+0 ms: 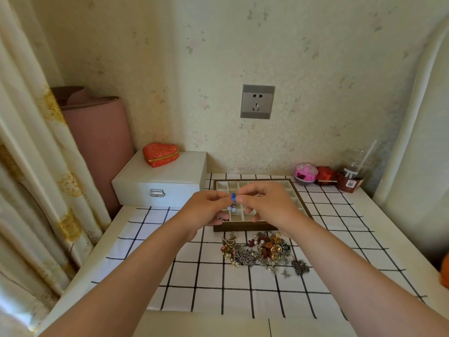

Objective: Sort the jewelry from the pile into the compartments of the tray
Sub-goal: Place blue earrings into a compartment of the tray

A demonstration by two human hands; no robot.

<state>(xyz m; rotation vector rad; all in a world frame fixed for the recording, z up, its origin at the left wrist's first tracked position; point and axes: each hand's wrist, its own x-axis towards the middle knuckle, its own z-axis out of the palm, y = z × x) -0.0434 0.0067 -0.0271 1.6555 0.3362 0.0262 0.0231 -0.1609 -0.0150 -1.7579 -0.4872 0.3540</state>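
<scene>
Left hand [206,208], right hand [269,205], blue trinket [233,197], perhaps earring, before half-hidden tray [243,226]

Pale flowered wallpaper [243,45] carries a grey socket [257,101]; a patterned curtain [36,166] hangs left, and a checked cloth [218,276] covers the white counter [218,324].

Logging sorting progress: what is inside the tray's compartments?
The tray cells that show, back row and front, look empty. The left hand and right hand, pinching a blue jewelry piece above it, hide the middle cells' contents.
</scene>
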